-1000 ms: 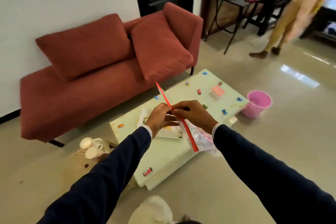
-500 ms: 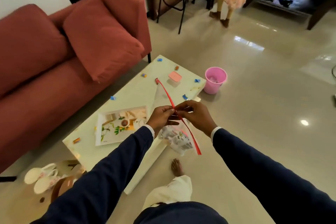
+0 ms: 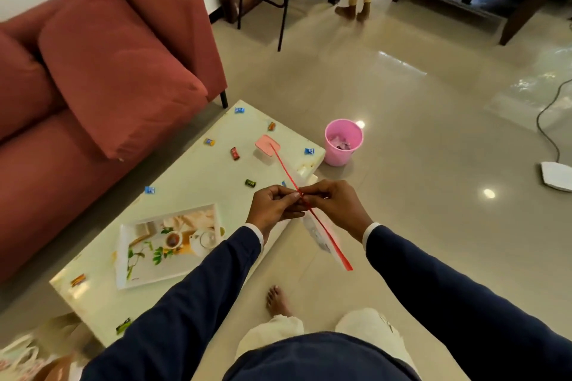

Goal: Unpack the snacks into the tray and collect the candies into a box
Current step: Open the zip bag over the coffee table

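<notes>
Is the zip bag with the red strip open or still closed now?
Cannot tell. Both hands pinch the red strip of the zip bag, seen edge-on, hiding any gap.

bright daylight, floor (image 3: 402,139) glare, wide-angle distortion

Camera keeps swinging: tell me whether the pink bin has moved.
No. The pink bin stays on the floor beside the table's same corner.

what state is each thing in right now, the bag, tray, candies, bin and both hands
zip bag: held in the air by its red strip, hanging beside the table edge; open or sealed unclear
left hand: pinches the red strip
right hand: pinches the red strip
tray: flat on the table, no snacks in it
candies: wrapped, scattered on the table
pink bin: upright on the floor, scraps inside
</notes>
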Tool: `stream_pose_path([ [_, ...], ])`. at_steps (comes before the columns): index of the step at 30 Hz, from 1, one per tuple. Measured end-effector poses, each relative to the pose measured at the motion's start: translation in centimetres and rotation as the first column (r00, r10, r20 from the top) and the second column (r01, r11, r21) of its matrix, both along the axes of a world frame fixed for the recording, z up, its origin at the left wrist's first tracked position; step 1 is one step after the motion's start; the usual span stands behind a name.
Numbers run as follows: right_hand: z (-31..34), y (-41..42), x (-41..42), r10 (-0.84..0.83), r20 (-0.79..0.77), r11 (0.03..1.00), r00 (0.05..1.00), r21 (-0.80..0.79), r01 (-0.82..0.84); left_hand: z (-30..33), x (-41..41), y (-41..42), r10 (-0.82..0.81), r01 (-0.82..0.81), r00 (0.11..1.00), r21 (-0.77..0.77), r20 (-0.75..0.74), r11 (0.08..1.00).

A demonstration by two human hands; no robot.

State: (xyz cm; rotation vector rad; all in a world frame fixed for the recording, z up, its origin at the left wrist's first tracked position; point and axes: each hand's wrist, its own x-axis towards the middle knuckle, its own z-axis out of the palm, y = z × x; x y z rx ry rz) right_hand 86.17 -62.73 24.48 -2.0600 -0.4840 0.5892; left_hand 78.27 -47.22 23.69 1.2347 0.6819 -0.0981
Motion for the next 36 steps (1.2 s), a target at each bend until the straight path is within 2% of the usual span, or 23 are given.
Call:
stream_pose_path([
  [10, -1.5, 0.8, 10.9, 0.254, -0.08, 0.967, 0.964, 0.046, -0.251, -0.5, 7.3, -1.3, 0.194, -0.192, 0.979, 0.028, -0.067, 0.981],
  [17, -0.8, 2.2, 16.9, 0.482, -0.085, 0.875, 0.872, 0.092, -0.475, 0.5, 11.1, -3.0, 0.412, -0.4, 0.903, 0.111, -0.121, 0.91],
  [21, -0.3, 4.4, 17.9, 0.605, -0.078, 0.794, 0.792, 0.117, -0.596, 1.1, 11.0, -3.1, 0.553, -0.538, 0.824, 0.14, -0.12, 0.831],
  [24, 0.1, 6.0, 17.8, 0.642, -0.139, 0.766, 0.754, 0.168, -0.621, 1.4, 10.3, -3.0, 0.639, -0.627, 0.763, 0.13, -0.096, 0.768],
  [29, 0.5, 9.6, 17.3, 0.712, -0.166, 0.703, 0.683, 0.178, -0.689, 1.5, 8.8, -1.4, 0.715, -0.708, 0.697, 0.098, -0.057, 0.699],
  [36, 1.2, 14.7, 15.4, 0.758, -0.15, 0.652, 0.635, 0.146, -0.744, 1.9, 6.6, 2.2, 0.765, -0.76, 0.643, 0.086, -0.037, 0.644],
])
